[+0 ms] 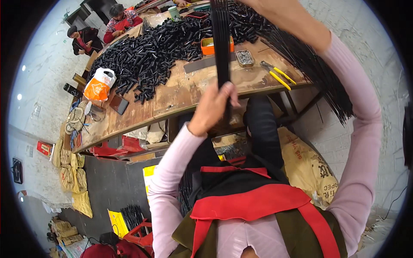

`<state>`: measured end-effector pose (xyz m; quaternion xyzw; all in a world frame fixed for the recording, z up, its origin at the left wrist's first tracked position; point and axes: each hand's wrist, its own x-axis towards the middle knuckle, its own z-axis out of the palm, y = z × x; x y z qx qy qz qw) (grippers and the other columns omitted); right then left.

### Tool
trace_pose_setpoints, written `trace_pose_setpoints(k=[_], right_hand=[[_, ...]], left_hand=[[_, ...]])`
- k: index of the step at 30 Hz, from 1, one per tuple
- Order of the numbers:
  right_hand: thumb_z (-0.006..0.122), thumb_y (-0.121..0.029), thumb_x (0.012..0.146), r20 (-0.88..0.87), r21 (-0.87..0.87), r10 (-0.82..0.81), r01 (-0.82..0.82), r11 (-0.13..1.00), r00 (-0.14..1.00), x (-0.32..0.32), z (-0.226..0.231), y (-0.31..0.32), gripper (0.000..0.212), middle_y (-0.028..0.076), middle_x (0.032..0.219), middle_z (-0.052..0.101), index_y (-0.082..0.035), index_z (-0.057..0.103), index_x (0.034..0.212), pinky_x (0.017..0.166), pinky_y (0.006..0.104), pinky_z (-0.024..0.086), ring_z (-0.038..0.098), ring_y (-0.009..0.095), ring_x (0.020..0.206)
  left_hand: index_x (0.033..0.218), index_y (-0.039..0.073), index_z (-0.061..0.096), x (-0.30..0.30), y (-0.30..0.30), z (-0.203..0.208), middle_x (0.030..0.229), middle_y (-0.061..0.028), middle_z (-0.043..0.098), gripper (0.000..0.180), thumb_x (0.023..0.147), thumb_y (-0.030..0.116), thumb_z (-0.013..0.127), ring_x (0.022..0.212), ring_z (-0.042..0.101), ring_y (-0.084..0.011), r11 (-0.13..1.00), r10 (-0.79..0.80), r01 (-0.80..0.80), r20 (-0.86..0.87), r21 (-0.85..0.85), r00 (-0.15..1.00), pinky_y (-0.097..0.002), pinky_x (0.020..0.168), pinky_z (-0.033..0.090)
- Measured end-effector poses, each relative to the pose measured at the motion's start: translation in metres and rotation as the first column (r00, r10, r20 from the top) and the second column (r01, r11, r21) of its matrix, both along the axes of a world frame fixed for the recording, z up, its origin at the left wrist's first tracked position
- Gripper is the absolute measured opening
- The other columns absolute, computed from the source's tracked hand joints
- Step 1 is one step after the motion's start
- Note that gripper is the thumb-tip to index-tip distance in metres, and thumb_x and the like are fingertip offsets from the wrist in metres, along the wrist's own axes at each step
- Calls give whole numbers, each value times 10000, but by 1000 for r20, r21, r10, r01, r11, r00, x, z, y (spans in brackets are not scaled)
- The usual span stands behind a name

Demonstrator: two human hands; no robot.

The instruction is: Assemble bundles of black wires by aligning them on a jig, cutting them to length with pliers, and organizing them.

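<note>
My left hand [215, 105] is wrapped round the lower part of a bundle of thin black rods [222, 47], held upright in front of the table's near edge. The bundle runs up past the top of the view. My right hand [269, 9] is raised at the top, close to the bundle's upper part; its fingers are cut off by the edge. Behind the bundle stands an orange box [208, 50]. To its right are a small tray of metal bits [245, 58] and yellow-handled pliers [279, 81]. More black rods [325, 79] hang over the table's right side.
A heap of short black tubular parts [150, 56] covers much of the wooden table [180, 92]. A plastic bag [100, 86], a glass mug [94, 111] and a phone [118, 104] lie at left. Sacks [301, 159] stand by my right leg. Two people [122, 21] are at the far left.
</note>
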<state>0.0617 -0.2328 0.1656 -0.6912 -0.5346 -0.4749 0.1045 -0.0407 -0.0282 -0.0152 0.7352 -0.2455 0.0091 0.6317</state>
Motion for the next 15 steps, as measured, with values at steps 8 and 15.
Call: trace_pose_setpoints(k=[8,15], right_hand=[[560,-165,885,-39,-392,-114,90,916,993,-19,-78,40,166,122,921,683,-55,586,1006,604,303,511,664,205,709],[454,-386,1042,-611,779,778,285,558,146,-52,-127,68,330,-45,607,439,-116,496,857,417,212,303,370,51,456]], left_hand=[[1097,-24,524,-13,4,89,1019,-215,636,233,916,101,599,970,606,-376,205,-47,-974,995,92,84,-434,863,478],[1245,-5,525,-7,-1,-30,1111,-153,660,374,925,140,655,1008,627,-240,967,77,-116,174,228,982,-340,861,497]])
